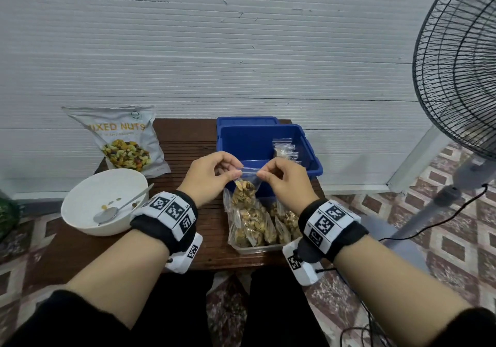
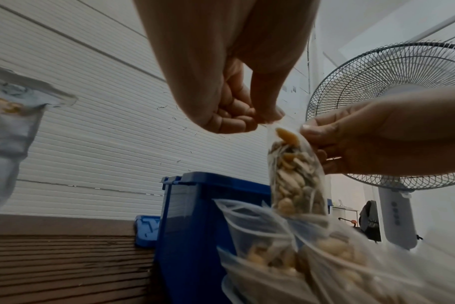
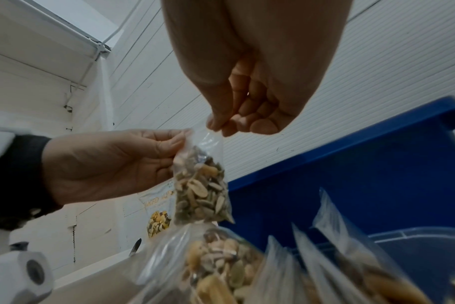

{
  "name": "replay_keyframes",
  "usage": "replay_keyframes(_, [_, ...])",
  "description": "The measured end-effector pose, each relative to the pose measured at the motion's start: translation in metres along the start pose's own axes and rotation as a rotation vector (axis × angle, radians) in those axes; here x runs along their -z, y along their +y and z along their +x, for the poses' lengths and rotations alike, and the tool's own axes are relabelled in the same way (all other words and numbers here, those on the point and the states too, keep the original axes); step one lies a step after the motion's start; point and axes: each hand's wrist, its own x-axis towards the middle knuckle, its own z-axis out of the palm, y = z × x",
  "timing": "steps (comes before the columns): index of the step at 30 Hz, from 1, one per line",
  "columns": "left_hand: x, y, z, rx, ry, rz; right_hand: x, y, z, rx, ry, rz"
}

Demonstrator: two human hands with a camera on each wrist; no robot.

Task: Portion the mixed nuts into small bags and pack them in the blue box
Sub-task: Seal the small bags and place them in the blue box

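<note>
From head height we look forward and down over both forearms. Under the left hand [image 2: 221,96] we peer up close along its curled fingers toward the small clear plastic bag of nuts [image 2: 294,170]. Under the right hand [image 3: 249,98] we get the same upward angle. All our views share that bag and the blue plastic box [image 1: 257,142] beyond the hands.
</note>
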Motion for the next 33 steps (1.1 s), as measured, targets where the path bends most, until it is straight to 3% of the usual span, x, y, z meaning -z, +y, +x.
replay_keyframes(9, [-0.006,0.004,0.000,0.016,-0.048,0.082,-0.009,0.004,0.000,-0.004,0.065,0.074])
replay_keyframes(14, [-0.008,0.003,-0.003,-0.029,0.031,0.120,-0.017,0.004,-0.004,0.055,0.044,0.081])
replay_keyframes(20, [-0.011,0.000,-0.005,-0.025,0.022,0.029,-0.024,0.001,-0.007,0.084,0.161,0.050])
replay_keyframes(27, [-0.002,-0.006,-0.007,0.012,0.078,-0.128,-0.031,0.000,-0.013,0.001,0.137,0.181])
replay_keyframes(33, [0.000,-0.005,-0.008,0.019,0.041,-0.190,-0.037,0.001,-0.012,0.019,0.153,0.121])
